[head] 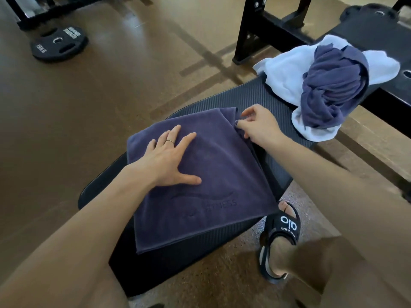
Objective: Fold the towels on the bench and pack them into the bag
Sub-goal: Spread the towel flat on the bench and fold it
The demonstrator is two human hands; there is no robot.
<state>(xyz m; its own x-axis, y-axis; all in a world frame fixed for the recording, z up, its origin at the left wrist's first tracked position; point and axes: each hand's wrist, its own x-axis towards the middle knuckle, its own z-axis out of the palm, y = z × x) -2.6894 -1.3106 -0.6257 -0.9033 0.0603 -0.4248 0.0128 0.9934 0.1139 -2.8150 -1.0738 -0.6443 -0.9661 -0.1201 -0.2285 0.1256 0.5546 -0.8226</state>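
Right now, by label:
Purple towel [213, 174]: lies folded flat on the near end of the black padded desk [262, 96], a faint logo along its near edge.
Left hand [169, 161]: palm down on the towel, fingers [189, 138] spread wide and flat, gripping nothing; a ring on one finger.
Right hand [258, 124]: at the towel's far right corner, fingertips pinched on the fabric edge there.
Other towels: a crumpled dark blue towel [331, 85] sits on top of a white towel [287, 72], farther along the desk, well apart from both hands.
Floor: a weight plate [59, 43] lies far left; a foot in a black sandal [281, 236] stands beside the desk.
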